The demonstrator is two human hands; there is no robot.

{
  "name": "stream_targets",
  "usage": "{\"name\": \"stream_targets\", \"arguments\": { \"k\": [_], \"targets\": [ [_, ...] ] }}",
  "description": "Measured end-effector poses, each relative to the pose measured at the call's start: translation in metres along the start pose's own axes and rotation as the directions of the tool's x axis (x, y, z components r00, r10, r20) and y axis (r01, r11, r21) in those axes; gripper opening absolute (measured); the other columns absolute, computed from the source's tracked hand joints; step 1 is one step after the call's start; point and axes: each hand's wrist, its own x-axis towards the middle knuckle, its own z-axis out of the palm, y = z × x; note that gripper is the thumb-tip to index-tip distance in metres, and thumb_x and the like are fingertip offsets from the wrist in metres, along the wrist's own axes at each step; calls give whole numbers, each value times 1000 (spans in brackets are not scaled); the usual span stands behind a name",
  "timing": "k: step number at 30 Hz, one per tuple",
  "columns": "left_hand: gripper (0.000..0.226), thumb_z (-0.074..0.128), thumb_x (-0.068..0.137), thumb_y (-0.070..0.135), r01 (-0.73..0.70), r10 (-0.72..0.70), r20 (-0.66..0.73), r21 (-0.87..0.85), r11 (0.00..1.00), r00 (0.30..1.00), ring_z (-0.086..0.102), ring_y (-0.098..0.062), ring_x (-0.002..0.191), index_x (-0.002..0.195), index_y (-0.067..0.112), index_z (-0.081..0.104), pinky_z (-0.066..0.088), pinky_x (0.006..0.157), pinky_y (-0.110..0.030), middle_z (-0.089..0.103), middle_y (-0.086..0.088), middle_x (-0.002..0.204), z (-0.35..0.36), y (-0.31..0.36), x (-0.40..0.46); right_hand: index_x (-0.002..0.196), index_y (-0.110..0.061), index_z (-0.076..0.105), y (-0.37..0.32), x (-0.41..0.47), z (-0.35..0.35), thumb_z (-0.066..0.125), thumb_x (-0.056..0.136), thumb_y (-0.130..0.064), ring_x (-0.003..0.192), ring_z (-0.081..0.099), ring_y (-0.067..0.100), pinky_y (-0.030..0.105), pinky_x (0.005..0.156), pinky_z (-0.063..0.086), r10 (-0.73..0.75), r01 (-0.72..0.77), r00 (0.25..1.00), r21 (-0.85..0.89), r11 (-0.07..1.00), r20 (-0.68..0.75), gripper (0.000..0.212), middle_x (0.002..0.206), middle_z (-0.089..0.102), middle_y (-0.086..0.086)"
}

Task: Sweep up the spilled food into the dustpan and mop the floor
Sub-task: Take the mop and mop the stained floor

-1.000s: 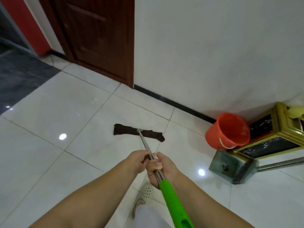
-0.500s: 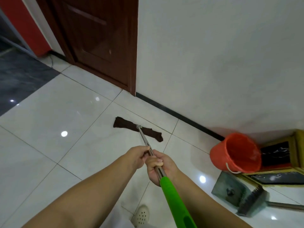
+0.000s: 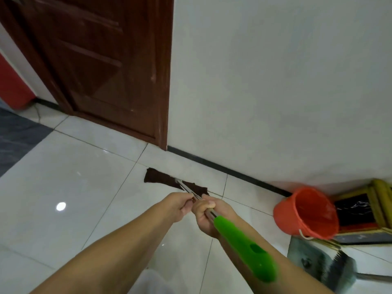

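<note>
**Mop pushed nearer the wall**

Your left hand (image 3: 179, 205) pinches the mop (image 3: 212, 215) shaft; your right hand (image 3: 209, 215) grips it above the green sleeve. The brown mop head (image 3: 161, 179) now lies closer to the black skirting (image 3: 233, 170) than before. Orange bucket (image 3: 305, 213) and dustpan (image 3: 318, 262) sit right.

Two bare forearms, no sleeves in sight, run from the bottom edge to the left hand (image 3: 180, 205) and right hand (image 3: 209, 216) at frame centre; no rings or watch show
</note>
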Motion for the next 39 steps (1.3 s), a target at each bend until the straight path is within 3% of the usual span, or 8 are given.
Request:
{"name": "stream_targets", "arguments": {
  "k": [4,7,12,15,21,26,32,39],
  "targets": [
    [16,45,96,-3,-52,56,-5,324,945,998,59,-20,83,87,3,56,51,77,-25,57,-11,87,-22,60,4,85,-3,46,-6,6,36,37,101,-21,25,46,18,15,28,40,-118,106,988,-115,988,-102,26,45,44,11],
    [26,49,92,0,-207,250,13,600,773,968,60,-18,88,112,13,61,52,80,-25,60,-10,104,-34,89,15,75,4,54,-9,5,47,37,98,-23,31,53,16,16,33,46,-207,120,962,-406,906,-176,40,50,55,10],
    [48,62,83,1,-499,278,416,759,418,866,59,-9,104,124,24,61,49,86,-18,61,3,120,-26,97,32,102,8,59,-8,2,64,38,100,-29,37,60,20,20,37,49,-409,256,890,-521,814,-201,43,68,68,21],
    [37,73,78,12,-666,282,606,710,229,744,60,-7,99,108,34,68,51,89,-23,63,9,106,-6,95,37,103,7,62,-10,-4,72,47,96,-19,48,66,24,20,40,50,-492,393,868,-509,766,-70,31,84,68,27],
    [29,65,83,20,-670,403,544,670,320,736,62,-5,77,78,48,64,52,68,-19,65,13,87,29,124,53,105,-18,67,-34,2,114,55,93,-9,55,59,13,21,45,47,-755,490,640,-832,259,142,19,81,70,8],
    [21,63,84,36,-687,492,543,707,170,681,58,4,74,76,55,60,40,61,-7,63,26,76,53,177,72,119,-29,63,-80,20,159,60,88,-23,83,60,9,26,71,55,-795,235,420,-898,-371,438,31,104,62,-3],
    [21,63,88,19,-653,453,522,731,200,723,64,-22,104,107,15,69,50,94,-43,70,-5,108,86,232,102,120,-25,61,-136,36,211,55,93,-31,97,62,14,35,88,52,-709,185,418,-818,-545,567,28,107,67,-2],
    [27,60,88,15,-642,561,446,737,211,697,60,-7,76,112,27,65,49,75,-24,64,17,75,115,276,125,112,-16,59,-192,50,266,48,96,-34,89,62,18,33,78,50,-596,180,424,-708,-682,682,26,98,67,1]
  ]
}}
